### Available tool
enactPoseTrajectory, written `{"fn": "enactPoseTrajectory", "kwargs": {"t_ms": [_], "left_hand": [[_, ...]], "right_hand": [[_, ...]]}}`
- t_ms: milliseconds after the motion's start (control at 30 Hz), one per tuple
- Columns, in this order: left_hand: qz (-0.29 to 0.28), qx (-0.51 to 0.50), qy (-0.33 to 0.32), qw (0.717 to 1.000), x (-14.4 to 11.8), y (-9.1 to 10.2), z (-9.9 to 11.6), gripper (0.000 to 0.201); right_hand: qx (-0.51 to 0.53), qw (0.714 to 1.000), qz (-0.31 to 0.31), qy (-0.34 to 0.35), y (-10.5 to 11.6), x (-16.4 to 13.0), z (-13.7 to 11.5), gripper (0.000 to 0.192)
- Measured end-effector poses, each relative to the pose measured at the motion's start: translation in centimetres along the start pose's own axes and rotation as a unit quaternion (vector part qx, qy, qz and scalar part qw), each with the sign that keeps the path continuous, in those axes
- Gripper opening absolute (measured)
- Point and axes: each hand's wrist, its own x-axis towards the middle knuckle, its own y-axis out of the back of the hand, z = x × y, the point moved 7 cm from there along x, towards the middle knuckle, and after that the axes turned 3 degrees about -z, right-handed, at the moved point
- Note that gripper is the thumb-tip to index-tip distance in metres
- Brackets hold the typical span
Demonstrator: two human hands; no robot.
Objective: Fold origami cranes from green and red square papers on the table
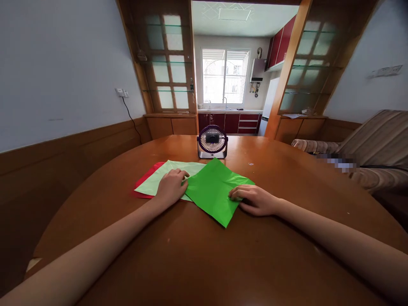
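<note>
A bright green sheet of paper [214, 189] lies turned like a diamond in front of me, with creases near its right corner. My left hand [172, 187] is closed at its left corner, thumb and fingers pinching the edge. At the right corner, my right hand [255, 199] has its fingers curled over the paper and its thumb by the lower edge. Beneath the green sheet and my left hand spreads a pale green sheet [156, 180]. A red sheet [143, 196] shows along the left side under the pale one.
A small dark fan [212, 140] stands on the brown wooden table [178, 259], just beyond the sheets. A black cord [130, 114] hangs from the wall socket at left. To the right is a striped sofa [372, 144]. A kitchen with a window [225, 76] lies behind.
</note>
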Motion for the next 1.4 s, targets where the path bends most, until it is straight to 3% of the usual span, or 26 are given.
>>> {"fn": "enactPoseTrajectory", "kwargs": {"t_ms": [100,200,367,533,700,833,1100,1233,1400], "left_hand": [[0.027,0.058,-0.078,0.995,-0.2,-0.1,1.2,0.028],[0.017,0.050,-0.146,0.988,-0.6,-0.7,2.5,0.029],[-0.071,-0.035,-0.259,0.963,-2.3,-1.9,5.4,0.037],[-0.202,-0.084,-0.262,0.940,-3.4,-3.2,6.5,0.048],[-0.271,-0.094,-0.256,0.923,-3.8,-3.1,6.7,0.065],[-0.271,-0.098,-0.259,0.922,-3.9,-2.8,6.9,0.070],[-0.225,-0.130,-0.254,0.932,-3.5,-2.9,6.8,0.050],[-0.211,-0.147,-0.236,0.937,-3.3,-2.8,6.8,0.045],[-0.174,-0.195,-0.201,0.944,-3.0,-2.3,7.2,0.039]], "right_hand": [[-0.018,0.999,-0.026,-0.005,0.1,0.0,-0.4,0.034],[-0.034,0.999,-0.041,0.006,0.0,0.1,-0.7,0.036],[-0.041,0.998,-0.035,0.019,-0.1,0.1,-0.8,0.031],[-0.026,0.999,-0.031,0.019,-0.2,-0.4,-0.1,0.031],[0.012,1.000,-0.027,0.003,0.2,-1.6,1.3,0.031],[0.042,0.999,-0.010,-0.008,0.8,-2.2,2.0,0.029],[0.089,0.995,0.011,-0.033,1.3,-2.0,1.8,0.028],[0.095,0.992,0.042,-0.066,1.2,-1.3,1.9,0.024],[0.092,0.984,0.090,-0.120,0.8,-0.8,2.4,0.033]]}}
